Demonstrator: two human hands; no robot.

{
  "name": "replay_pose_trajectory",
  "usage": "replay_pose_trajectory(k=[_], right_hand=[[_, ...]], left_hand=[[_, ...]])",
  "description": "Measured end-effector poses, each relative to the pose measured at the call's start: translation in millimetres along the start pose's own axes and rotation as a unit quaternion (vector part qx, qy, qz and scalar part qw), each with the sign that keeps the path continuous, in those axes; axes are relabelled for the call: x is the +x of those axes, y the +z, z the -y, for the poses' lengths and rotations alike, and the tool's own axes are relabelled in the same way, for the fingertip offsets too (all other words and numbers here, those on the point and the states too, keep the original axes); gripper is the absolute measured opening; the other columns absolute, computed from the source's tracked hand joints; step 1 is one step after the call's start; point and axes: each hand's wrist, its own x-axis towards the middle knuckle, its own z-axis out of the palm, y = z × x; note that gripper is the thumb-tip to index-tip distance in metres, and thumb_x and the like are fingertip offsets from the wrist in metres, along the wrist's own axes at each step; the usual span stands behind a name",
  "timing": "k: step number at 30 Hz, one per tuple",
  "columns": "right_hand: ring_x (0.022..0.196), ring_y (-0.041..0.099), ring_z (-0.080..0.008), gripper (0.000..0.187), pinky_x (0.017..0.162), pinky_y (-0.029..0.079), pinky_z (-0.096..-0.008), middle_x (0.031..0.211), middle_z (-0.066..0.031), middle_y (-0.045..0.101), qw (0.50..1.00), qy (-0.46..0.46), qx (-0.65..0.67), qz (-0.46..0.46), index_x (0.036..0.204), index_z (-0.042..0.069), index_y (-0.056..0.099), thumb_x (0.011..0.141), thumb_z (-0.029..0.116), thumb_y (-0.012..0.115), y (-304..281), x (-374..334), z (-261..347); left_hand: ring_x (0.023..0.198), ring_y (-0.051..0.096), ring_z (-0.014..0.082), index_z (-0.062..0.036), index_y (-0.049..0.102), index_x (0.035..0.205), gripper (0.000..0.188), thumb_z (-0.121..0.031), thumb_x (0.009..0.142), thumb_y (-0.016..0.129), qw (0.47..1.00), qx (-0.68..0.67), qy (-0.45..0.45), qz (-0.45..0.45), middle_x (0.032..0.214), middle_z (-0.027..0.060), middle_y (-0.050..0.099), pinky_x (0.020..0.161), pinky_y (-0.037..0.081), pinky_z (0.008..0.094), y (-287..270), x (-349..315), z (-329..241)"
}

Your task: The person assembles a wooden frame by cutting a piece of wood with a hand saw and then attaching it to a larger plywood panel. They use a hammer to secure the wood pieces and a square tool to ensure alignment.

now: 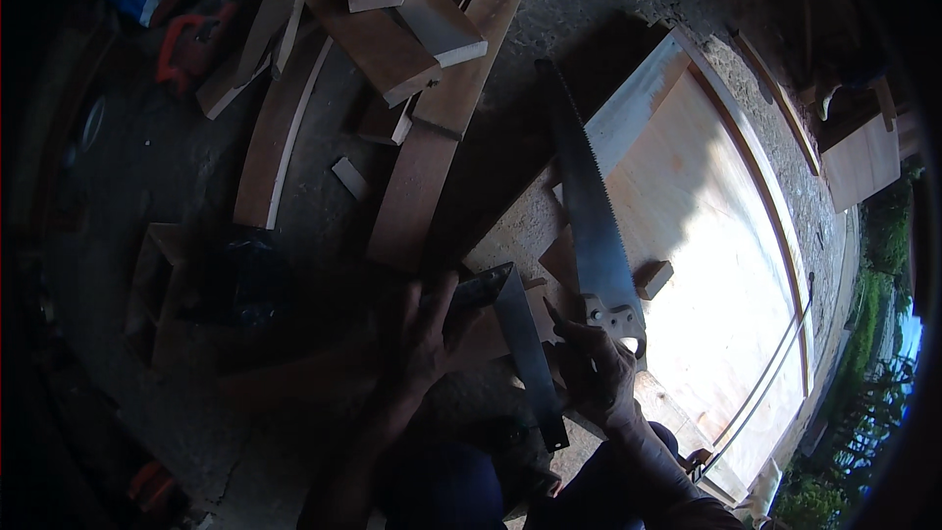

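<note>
My right hand [601,373] is closed at the handle of a handsaw [592,206], its index finger stretched forward. The saw's blade points away from me, teeth on the right. My left hand [420,339] lies in shadow over a wooden plank [324,373], its fingers around the end of a try square's dark stock [483,289]; the grip is only dimly visible. The square's metal blade [530,353] crosses the plank and reaches toward my knees. A small wood block [653,279] sits just right of the saw, near its handle.
Cut boards [378,44] are piled at the far left of centre, beside a long plank [417,177]. A red-orange tool handle [191,47] lies left of them. At right is a large framed wooden panel [706,255], partly sunlit. A black bag [240,275] rests at left.
</note>
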Motion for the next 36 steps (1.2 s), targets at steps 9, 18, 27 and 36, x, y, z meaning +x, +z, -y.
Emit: replay_pose_trajectory(k=[9,18,27,36], right_hand=[[0.075,0.070,-0.0324,0.029,0.063,0.054,-0.0398,0.087,-0.0133,0.068,0.999,-0.009,-0.031,0.019,0.111,0.006,0.065,0.084,0.002,0.074,14,-2,-14],[0.076,0.068,-0.0320,0.027,0.064,0.054,-0.0422,0.085,-0.0111,0.066,0.998,-0.013,-0.050,0.034,0.109,0.008,0.065,0.083,0.004,0.072,16,8,-4],[0.070,0.068,-0.0296,0.018,0.060,0.053,-0.0385,0.082,-0.0111,0.063,0.998,-0.027,-0.036,0.043,0.104,0.003,0.066,0.086,-0.002,0.067,19,18,-14],[0.069,0.068,-0.0313,0.018,0.064,0.054,-0.0402,0.083,-0.0097,0.064,0.959,0.120,-0.078,0.245,0.105,0.005,0.068,0.087,0.004,0.068,-22,-76,-5]], left_hand=[[0.089,0.059,0.0333,-0.0101,0.061,0.133,0.054,-0.036,0.089,0.077,0.999,-0.031,0.031,-0.030,0.101,0.0156,0.055,0.073,0.049,0.0448,-9,7,-4],[0.091,0.060,0.0364,-0.0100,0.060,0.135,0.055,-0.035,0.089,0.076,0.998,-0.047,0.032,-0.026,0.103,0.0178,0.057,0.074,0.049,0.0461,-2,3,5],[0.090,0.060,0.0359,-0.0116,0.060,0.133,0.050,-0.030,0.089,0.075,0.998,-0.022,0.042,-0.029,0.100,0.0158,0.057,0.074,0.048,0.0477,-8,7,1],[0.082,0.060,0.0292,-0.0132,0.059,0.131,0.051,-0.041,0.091,0.075,0.998,0.011,0.048,-0.048,0.095,0.0133,0.056,0.066,0.050,0.0421,-5,6,0]])
